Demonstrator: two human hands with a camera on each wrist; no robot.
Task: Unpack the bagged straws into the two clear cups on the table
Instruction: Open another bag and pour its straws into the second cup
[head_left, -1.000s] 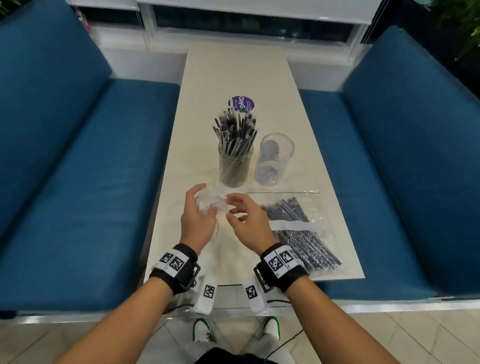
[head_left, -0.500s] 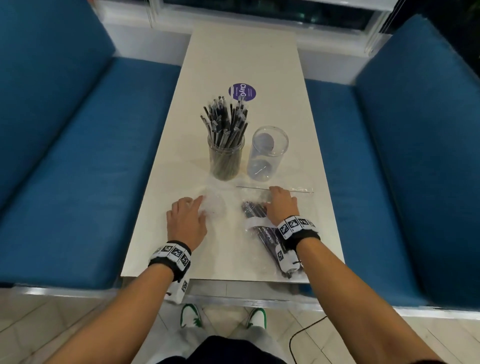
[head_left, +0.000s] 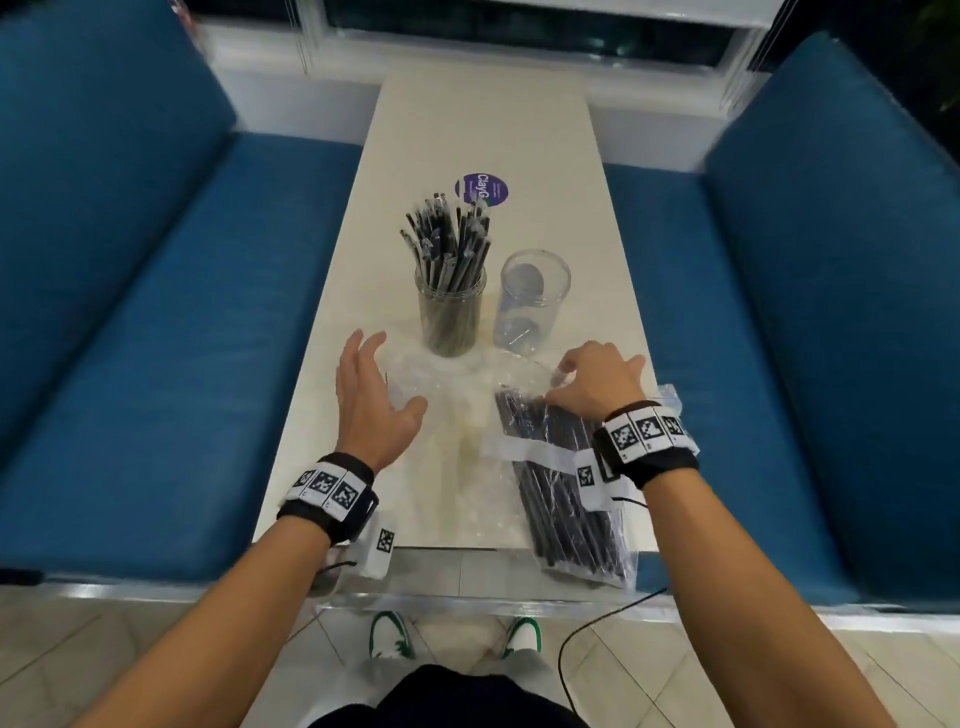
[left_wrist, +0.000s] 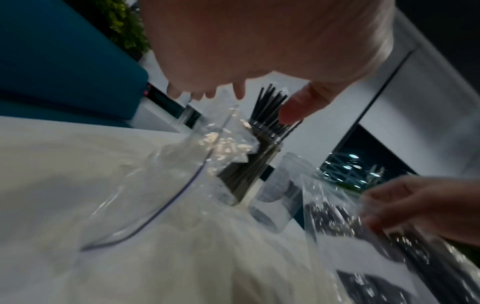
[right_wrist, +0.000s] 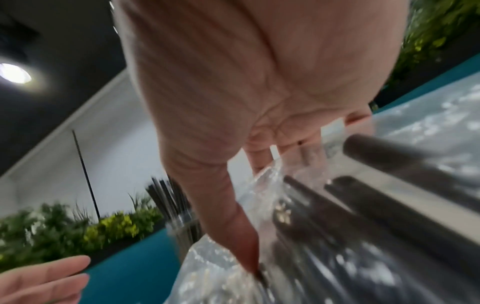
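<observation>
Your right hand (head_left: 597, 382) was down on the far end of the clear plastic bag of black straws (head_left: 566, 483), fingers curled and pinching the film near its mouth, the thumb pressed into the plastic in the right wrist view. Your left hand (head_left: 371, 400) hovered spread and relaxed, holding nothing, over the crumpled, emptied clear bag (head_left: 441, 384) lying between your hands.

The full bag lay lengthwise at the table's near right corner, its lower end overhanging the edge of the pale rectangular table (head_left: 483, 119). Just beyond your hands stood the two clear cylindrical cups: the left cup (head_left: 451, 317) already packed with upright black straws, the right cup (head_left: 531, 304) empty, close to the bag's mouth.

I judged the bag to be light but awkward. The film looked thin, slick and floppy, while the straws inside were stiff and free to slide together as a bundle (each one seemed separately wrapped, though blur made that hard to confirm). A grip on film alone would likely slip or stretch, so the surer hold was around the bundle itself near the white paper band (head_left: 524, 452), with the other hand parting the mouth. With that end hanging off the table, a careless tug could have sent the whole bag to the floor.
</observation>
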